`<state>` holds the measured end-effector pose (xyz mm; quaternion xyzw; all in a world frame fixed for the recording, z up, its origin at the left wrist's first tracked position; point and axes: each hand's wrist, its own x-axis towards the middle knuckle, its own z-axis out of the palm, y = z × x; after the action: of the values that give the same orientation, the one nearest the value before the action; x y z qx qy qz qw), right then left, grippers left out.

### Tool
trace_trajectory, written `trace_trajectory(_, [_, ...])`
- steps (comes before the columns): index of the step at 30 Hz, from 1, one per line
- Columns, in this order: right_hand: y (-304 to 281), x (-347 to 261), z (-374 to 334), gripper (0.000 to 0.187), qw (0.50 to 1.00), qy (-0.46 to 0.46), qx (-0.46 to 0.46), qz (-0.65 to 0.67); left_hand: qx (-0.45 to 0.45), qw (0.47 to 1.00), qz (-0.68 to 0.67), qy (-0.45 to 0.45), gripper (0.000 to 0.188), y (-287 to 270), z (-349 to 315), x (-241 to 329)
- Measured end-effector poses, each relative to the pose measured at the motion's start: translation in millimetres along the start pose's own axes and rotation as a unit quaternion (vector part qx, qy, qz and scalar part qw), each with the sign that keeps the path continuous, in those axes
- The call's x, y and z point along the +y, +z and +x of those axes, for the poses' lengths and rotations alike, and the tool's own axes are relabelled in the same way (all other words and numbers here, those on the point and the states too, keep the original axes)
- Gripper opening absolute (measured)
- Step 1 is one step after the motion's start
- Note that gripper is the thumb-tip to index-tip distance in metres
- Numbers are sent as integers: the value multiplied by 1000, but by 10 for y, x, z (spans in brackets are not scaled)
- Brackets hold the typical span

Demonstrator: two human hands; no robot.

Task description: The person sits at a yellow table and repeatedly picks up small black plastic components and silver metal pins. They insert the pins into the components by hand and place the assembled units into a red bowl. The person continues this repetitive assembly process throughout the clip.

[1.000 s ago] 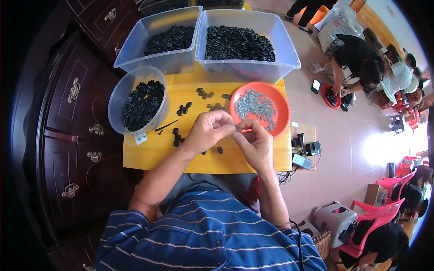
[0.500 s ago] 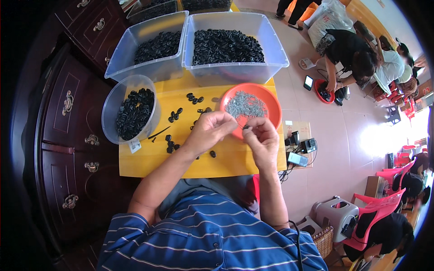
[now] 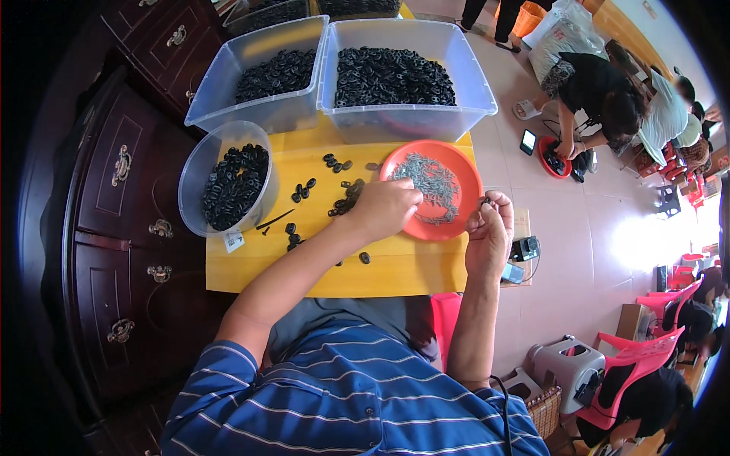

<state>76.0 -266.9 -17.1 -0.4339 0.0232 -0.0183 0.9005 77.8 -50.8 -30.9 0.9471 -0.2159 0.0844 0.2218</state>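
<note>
Yellow tabletop [image 3: 414, 281], bowl [image 3: 473, 176] of pins [image 3: 427, 178]: left hand [image 3: 384, 210] over its edge, grip I can't tell; right hand [image 3: 489, 234] pinching a black piece [image 3: 485, 201].

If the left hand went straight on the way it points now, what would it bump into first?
Most likely the small silver metal pieces in the red dish, right ahead of the left hand, though its height above them is unclear.

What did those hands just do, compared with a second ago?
The left hand and right hand, together before, have parted. The left moved forward, over the red plate of metal bits; the right moved right, a dark piece in its grip. Plate and tubs stayed put.
</note>
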Motion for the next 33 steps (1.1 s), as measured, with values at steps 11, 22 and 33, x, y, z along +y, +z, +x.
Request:
trace_trajectory(11, [-109, 50, 50, 18, 1000, 16, -4, -13, -31, 998, 18, 48, 7, 137, 242, 13])
trace_trajectory(22, [-99, 60, 45, 17, 999, 29, -4, -27, -33, 999, -3, 25, 6, 153, 275, -61])
trace_trajectory(33, [-132, 101, 66, 16, 999, 32, -2, -24, -36, 999, 10, 28, 6, 104, 272, -109])
